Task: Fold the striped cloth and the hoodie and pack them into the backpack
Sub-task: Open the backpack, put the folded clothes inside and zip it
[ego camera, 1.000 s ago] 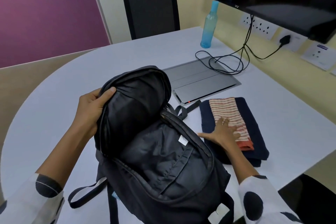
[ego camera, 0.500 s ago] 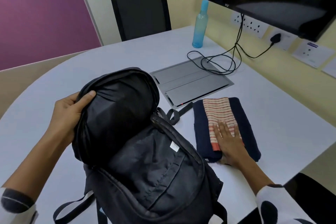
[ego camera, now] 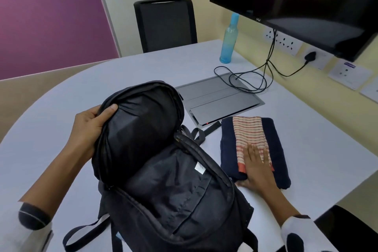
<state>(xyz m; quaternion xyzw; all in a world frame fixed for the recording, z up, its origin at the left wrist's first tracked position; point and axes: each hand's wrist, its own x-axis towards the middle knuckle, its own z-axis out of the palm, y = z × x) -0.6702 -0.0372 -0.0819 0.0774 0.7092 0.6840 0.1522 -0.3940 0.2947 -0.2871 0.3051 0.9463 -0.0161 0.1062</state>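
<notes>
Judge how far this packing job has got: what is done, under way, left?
Done: striped cloth lies folded on the folded hoodie. Under way: left hand holds the backpack open; right hand rests on the stack. Left: both clothes go inside.

left hand point(ego camera: 87, 129) gripping, right hand point(ego camera: 256, 166) flat

White sleeves point(ego camera: 294, 229), large dark polka dots; forearms bare.

White table point(ego camera: 306, 149) carries open black backpack point(ego camera: 167, 180), folded navy hoodie point(ego camera: 278, 153), grey laptop point(ego camera: 216, 100), blue bottle point(ego camera: 229, 43), cable loop point(ego camera: 245, 80).
</notes>
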